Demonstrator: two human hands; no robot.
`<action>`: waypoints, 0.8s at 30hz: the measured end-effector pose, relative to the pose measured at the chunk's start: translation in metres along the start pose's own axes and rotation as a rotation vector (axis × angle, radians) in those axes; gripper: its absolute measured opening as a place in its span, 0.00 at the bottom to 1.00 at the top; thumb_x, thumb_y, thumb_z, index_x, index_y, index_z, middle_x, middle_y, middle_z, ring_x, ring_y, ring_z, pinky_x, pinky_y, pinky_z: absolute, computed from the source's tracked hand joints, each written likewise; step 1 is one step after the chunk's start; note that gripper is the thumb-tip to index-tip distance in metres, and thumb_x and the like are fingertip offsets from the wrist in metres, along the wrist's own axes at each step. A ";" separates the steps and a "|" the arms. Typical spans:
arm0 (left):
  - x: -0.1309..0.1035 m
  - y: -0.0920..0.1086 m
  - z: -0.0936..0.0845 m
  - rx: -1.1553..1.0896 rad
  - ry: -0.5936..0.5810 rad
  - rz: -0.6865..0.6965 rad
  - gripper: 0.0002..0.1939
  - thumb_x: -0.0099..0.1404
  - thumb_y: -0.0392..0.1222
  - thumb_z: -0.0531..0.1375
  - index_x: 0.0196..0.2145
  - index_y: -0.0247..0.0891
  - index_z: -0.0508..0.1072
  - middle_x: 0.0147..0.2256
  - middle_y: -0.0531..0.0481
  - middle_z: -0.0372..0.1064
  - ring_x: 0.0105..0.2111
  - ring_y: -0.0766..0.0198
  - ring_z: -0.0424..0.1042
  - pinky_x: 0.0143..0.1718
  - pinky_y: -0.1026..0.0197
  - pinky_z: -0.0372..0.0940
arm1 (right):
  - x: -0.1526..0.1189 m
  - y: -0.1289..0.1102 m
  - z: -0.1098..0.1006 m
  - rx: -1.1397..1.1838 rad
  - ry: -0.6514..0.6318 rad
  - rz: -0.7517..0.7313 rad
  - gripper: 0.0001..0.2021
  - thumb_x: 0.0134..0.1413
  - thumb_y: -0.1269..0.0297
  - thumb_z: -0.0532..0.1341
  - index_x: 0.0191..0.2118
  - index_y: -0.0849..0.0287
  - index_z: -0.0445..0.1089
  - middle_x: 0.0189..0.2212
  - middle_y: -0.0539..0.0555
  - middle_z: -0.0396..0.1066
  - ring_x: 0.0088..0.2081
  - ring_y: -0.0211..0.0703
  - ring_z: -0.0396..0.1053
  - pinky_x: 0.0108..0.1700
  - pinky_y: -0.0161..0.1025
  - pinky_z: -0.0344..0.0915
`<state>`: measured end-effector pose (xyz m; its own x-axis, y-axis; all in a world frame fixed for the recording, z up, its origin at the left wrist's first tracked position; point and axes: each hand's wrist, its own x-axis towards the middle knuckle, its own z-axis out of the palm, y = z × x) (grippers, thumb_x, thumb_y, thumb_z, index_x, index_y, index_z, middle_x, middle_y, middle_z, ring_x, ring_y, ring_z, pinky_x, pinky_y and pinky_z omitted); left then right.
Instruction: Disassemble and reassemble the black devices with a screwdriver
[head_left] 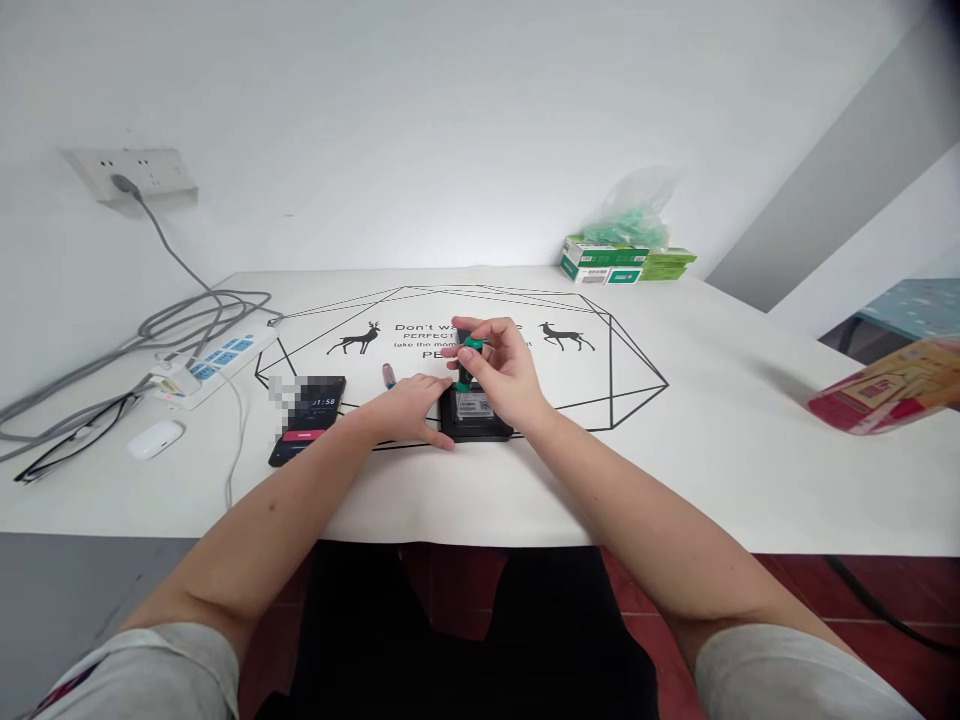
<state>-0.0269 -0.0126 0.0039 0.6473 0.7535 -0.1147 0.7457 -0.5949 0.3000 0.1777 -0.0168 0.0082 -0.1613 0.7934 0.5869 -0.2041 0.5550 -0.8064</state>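
A flat black case point(480, 436) with a white printed label point(474, 405) lies on the table in front of me. My right hand point(504, 365) pinches a screwdriver point(465, 365) with a green handle, held upright over the case's upper left part. Its tip is too small to make out. At the left side of the case, my left hand point(409, 410) grips the edge, thumb near the lower corner and fingertips close to the screwdriver's lower end. Just beyond that hand lies a small tool with a pinkish handle point(388, 376), partly hidden.
Left of my hands are a phone point(311, 410), a white earbud case point(155, 439), glasses point(75, 440) and a power strip point(225, 362) with grey cables. Green-and-white boxes point(607, 262) under a plastic bag stand at the back. A red package point(870, 395) is at the right.
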 end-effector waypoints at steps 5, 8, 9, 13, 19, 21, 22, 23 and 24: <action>0.000 -0.002 0.001 -0.027 -0.002 0.014 0.53 0.61 0.71 0.69 0.72 0.37 0.63 0.70 0.32 0.64 0.69 0.31 0.63 0.68 0.39 0.61 | -0.003 0.004 0.002 -0.020 0.046 -0.036 0.24 0.56 0.42 0.75 0.46 0.49 0.66 0.54 0.56 0.82 0.45 0.45 0.82 0.53 0.53 0.82; 0.000 -0.003 0.002 -0.021 -0.009 0.017 0.52 0.61 0.71 0.69 0.71 0.36 0.63 0.70 0.31 0.64 0.69 0.31 0.63 0.67 0.40 0.62 | -0.004 0.006 0.002 -0.093 0.064 -0.093 0.20 0.62 0.41 0.71 0.49 0.48 0.71 0.54 0.57 0.82 0.48 0.47 0.81 0.54 0.54 0.80; 0.000 -0.003 0.002 -0.012 -0.009 0.015 0.51 0.61 0.71 0.70 0.70 0.37 0.64 0.69 0.31 0.65 0.68 0.31 0.64 0.66 0.41 0.63 | -0.004 0.006 0.001 -0.117 0.062 -0.109 0.19 0.64 0.41 0.69 0.50 0.48 0.73 0.54 0.57 0.82 0.49 0.47 0.81 0.53 0.54 0.80; 0.001 -0.003 0.001 0.014 -0.015 0.009 0.50 0.61 0.71 0.70 0.69 0.36 0.66 0.67 0.32 0.67 0.66 0.31 0.66 0.65 0.42 0.64 | -0.005 0.004 -0.002 -0.189 0.023 -0.135 0.18 0.68 0.42 0.65 0.52 0.48 0.75 0.54 0.57 0.82 0.51 0.49 0.80 0.50 0.52 0.78; 0.001 -0.004 0.002 0.027 -0.019 0.007 0.50 0.62 0.72 0.69 0.70 0.37 0.65 0.68 0.32 0.66 0.66 0.32 0.66 0.65 0.42 0.64 | -0.005 0.003 -0.006 -0.263 -0.013 -0.149 0.12 0.71 0.57 0.60 0.54 0.45 0.78 0.52 0.53 0.82 0.54 0.52 0.78 0.57 0.57 0.76; 0.001 -0.005 0.002 0.026 -0.022 0.014 0.50 0.62 0.72 0.69 0.70 0.38 0.65 0.68 0.33 0.67 0.66 0.33 0.66 0.65 0.43 0.64 | -0.004 0.002 -0.007 -0.283 -0.011 -0.181 0.14 0.71 0.62 0.58 0.53 0.45 0.79 0.50 0.53 0.82 0.54 0.52 0.77 0.59 0.58 0.74; 0.001 -0.005 0.002 0.025 -0.024 0.013 0.50 0.62 0.72 0.69 0.70 0.38 0.65 0.68 0.33 0.67 0.66 0.33 0.66 0.65 0.43 0.64 | -0.004 0.002 -0.007 -0.285 -0.012 -0.203 0.15 0.70 0.64 0.58 0.53 0.45 0.80 0.49 0.52 0.82 0.54 0.51 0.77 0.58 0.57 0.74; 0.001 -0.005 0.001 0.025 -0.027 0.010 0.50 0.62 0.72 0.69 0.70 0.38 0.65 0.68 0.33 0.66 0.66 0.33 0.66 0.65 0.43 0.64 | -0.003 0.002 -0.007 -0.285 -0.014 -0.227 0.15 0.70 0.66 0.57 0.52 0.45 0.80 0.48 0.52 0.82 0.52 0.50 0.76 0.56 0.56 0.74; 0.001 -0.004 0.001 0.024 -0.033 0.005 0.51 0.62 0.73 0.69 0.70 0.38 0.65 0.68 0.33 0.66 0.67 0.33 0.65 0.65 0.43 0.64 | -0.003 0.001 -0.007 -0.284 -0.016 -0.249 0.15 0.69 0.66 0.58 0.52 0.45 0.79 0.47 0.52 0.81 0.50 0.49 0.76 0.54 0.54 0.74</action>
<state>-0.0289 -0.0095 0.0017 0.6553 0.7414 -0.1446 0.7460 -0.6054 0.2774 0.1844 -0.0166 0.0050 -0.1556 0.6225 0.7670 0.0365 0.7795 -0.6253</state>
